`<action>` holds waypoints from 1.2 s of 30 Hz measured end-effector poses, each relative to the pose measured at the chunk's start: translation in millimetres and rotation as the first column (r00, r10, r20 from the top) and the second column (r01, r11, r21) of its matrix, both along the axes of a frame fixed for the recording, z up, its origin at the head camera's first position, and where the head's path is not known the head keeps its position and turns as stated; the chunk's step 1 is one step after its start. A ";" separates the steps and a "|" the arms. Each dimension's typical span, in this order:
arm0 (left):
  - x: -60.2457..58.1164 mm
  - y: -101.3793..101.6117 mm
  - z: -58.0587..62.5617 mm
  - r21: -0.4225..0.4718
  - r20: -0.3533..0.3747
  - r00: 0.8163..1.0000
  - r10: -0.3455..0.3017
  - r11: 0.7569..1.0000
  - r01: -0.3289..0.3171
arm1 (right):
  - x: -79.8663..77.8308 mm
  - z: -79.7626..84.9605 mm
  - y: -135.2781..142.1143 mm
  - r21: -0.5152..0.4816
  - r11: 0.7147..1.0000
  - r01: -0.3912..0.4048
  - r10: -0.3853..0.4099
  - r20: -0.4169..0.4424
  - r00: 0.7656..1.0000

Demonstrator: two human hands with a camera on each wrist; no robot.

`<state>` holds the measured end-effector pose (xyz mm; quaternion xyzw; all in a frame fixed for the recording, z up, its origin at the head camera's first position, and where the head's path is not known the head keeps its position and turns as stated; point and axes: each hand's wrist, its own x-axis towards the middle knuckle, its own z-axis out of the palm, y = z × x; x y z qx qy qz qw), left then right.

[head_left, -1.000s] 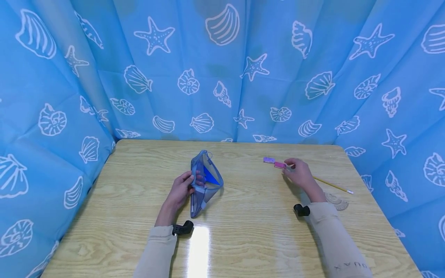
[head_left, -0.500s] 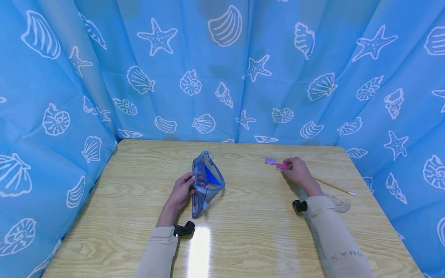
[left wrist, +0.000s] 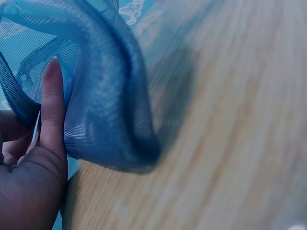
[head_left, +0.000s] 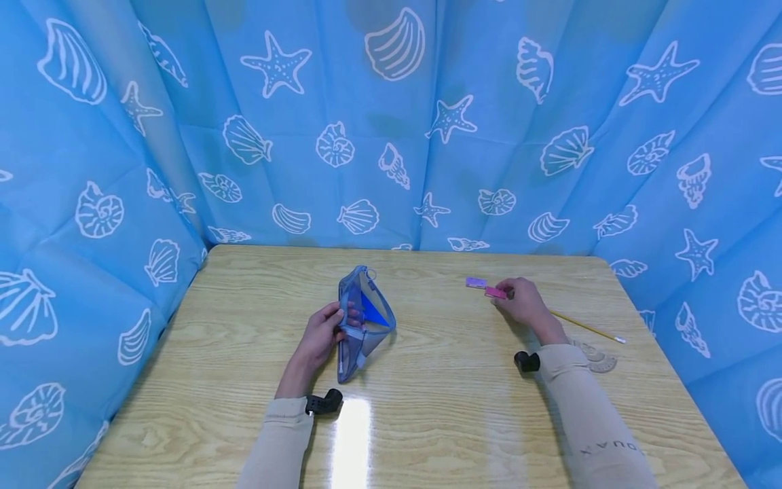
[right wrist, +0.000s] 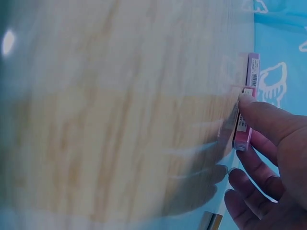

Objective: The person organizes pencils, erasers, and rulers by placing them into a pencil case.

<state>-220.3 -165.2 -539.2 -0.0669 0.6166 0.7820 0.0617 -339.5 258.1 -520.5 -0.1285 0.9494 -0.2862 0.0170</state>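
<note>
In the head view my left hand [head_left: 320, 334] holds a blue mesh pencil case [head_left: 348, 353] by its side, with the zip mouth gaping and something bright blue [head_left: 374, 309] inside. The left wrist view shows the thumb [left wrist: 53, 112] along the mesh [left wrist: 108, 105]; the other fingers are partly hidden. At the right, my right hand [head_left: 524, 300] pinches a small pink eraser [head_left: 494, 293] at its right end. Its barcode label shows in the right wrist view, under the thumb [right wrist: 264, 115]. A purple eraser [head_left: 475, 282] lies just beyond it, end to end.
Right of the right hand lies a yellow pencil [head_left: 589, 327] with a white end, partly hidden by the hand. A clear protractor [head_left: 601, 361] sits by the right sleeve. Blue shell-print curtains [head_left: 391, 190] hang around the wooden table [head_left: 427, 380].
My right fingers have moved slightly over the pink eraser and come together on it. The left hand and pencil case keep their place; the head view has shifted a little.
</note>
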 end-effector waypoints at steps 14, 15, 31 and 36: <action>0.5 -0.2 -1.1 -0.011 -0.002 1.000 0.006 1.000 -0.006 | -0.7 -1.4 3.3 -0.025 0.999 -0.032 0.031 -0.014 0.999; 0.3 -0.3 -1.5 -0.012 -0.003 1.000 0.006 1.000 -0.006 | -0.2 -1.4 3.4 -0.036 0.999 -0.023 0.023 -0.005 1.000; 1.0 0.6 -1.5 -0.003 -0.017 1.000 0.005 1.000 -0.005 | 12.9 -1.5 -3.1 -0.255 0.967 -0.017 0.018 0.004 1.000; 0.2 3.2 -0.3 -0.024 -0.020 1.000 0.023 0.999 -0.023 | 16.8 -0.3 -8.5 -0.288 0.958 -0.021 0.017 -0.014 1.000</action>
